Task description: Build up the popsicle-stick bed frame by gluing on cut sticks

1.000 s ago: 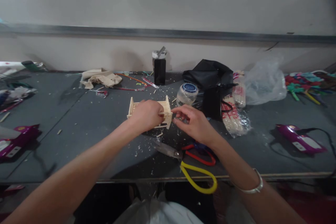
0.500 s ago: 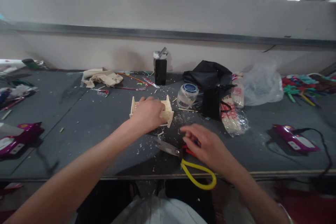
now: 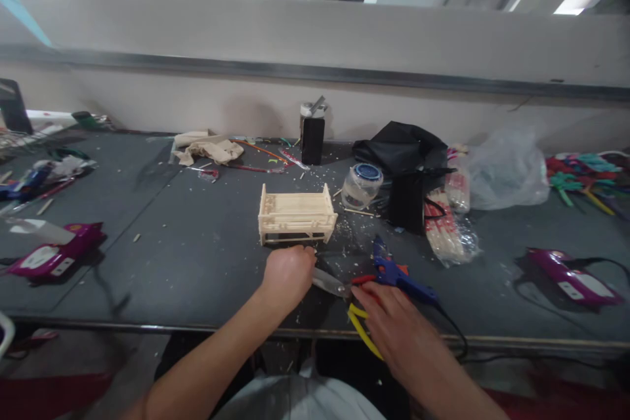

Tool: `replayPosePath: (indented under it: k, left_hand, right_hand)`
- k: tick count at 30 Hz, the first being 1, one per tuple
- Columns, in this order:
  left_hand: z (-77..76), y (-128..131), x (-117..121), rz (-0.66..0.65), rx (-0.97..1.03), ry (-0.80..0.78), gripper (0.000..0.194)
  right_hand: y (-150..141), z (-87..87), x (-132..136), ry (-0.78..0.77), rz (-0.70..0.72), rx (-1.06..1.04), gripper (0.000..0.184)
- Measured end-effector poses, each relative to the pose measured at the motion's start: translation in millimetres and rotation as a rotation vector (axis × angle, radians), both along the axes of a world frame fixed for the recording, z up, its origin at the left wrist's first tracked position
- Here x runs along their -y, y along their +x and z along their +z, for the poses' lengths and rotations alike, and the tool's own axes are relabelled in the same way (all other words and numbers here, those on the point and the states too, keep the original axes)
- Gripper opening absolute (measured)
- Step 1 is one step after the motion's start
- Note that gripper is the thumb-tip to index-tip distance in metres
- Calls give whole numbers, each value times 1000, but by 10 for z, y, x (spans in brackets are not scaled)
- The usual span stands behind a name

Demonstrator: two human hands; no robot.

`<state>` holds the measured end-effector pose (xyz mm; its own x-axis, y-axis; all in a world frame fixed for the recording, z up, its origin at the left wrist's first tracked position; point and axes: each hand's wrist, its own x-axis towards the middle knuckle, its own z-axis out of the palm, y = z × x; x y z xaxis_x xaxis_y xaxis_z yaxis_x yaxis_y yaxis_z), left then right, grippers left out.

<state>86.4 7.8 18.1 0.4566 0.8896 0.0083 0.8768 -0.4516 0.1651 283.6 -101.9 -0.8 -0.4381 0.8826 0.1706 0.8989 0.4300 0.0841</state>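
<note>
A small model of pale wooden sticks [image 3: 298,207], shaped like a little bed or bench, stands upright on the dark table. Just in front of it is my left hand [image 3: 288,279], closed with thumb and fingertips pressed together; a tiny pale bit shows at the tips, too small to name. My right hand [image 3: 398,328] lies over the scissors [image 3: 331,282], its fingers curled on the red and yellow handles. The metal blades point left toward my left hand. Beyond my right hand rests a blue glue gun [image 3: 401,279] with its cable.
Behind the model are a blue-lidded jar [image 3: 361,187], a phone [image 3: 313,141] propped upright and a black bag [image 3: 401,147]. Packs of sticks [image 3: 443,230] lie right. Purple devices [image 3: 62,252] sit on both sides. Scraps litter the table [image 3: 197,262].
My left hand has let go of the stick model and come back toward the table's front. My right hand has moved from beside the model down onto the scissors' handles, uncovering the glue gun.
</note>
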Motion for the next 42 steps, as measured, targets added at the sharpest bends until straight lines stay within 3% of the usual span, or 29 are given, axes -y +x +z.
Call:
replayPosePath:
  k: [7, 11, 13, 16, 18, 20, 26, 29, 32, 35, 38, 42]
  left_hand:
    - [111, 80, -147, 36, 43, -33, 18]
    - [164, -15, -68, 37, 174, -18, 18]
    - [157, -76, 33, 60, 460, -97, 13]
    - [141, -121, 209, 144, 1045, -411, 15]
    - [161, -111, 311, 165, 1240, -614, 20]
    - [212, -90, 382, 155, 1311, -741, 22]
    - [302, -202, 411, 149, 1268, -823, 26]
    - [223, -389, 383, 174, 1157, -723, 26]
    - [140, -546, 393, 242, 1042, -562, 24]
    - [128, -558, 473, 245, 988, -469, 28]
    - [173, -444, 593, 121, 992, -509, 24]
    - [220, -350, 720, -3, 956, -515, 28]
  right_hand:
    - [52, 114, -31, -73, 35, -103, 54]
    - [69, 151, -4, -138, 31, -203, 55]
    - [50, 202, 12, -132, 24, -342, 46]
    - [-64, 344, -18, -124, -86, -657, 26]
    - [-188, 457, -91, -188, -182, -897, 22]
    - [-319, 549, -193, -287, -232, -1123, 24]
    - [-595, 562, -381, -568, -296, -1547, 20]
    - [-663, 483, -350, -757, -369, -1805, 26]
    - [-692, 413, -300, -783, -425, -1948, 28]
    - [-737, 360, -261, -769, -423, -1975, 28]
    - [-821, 318, -221, -736, -424, -1928, 29]
    - [-873, 321, -149, -620, -395, -1684, 29]
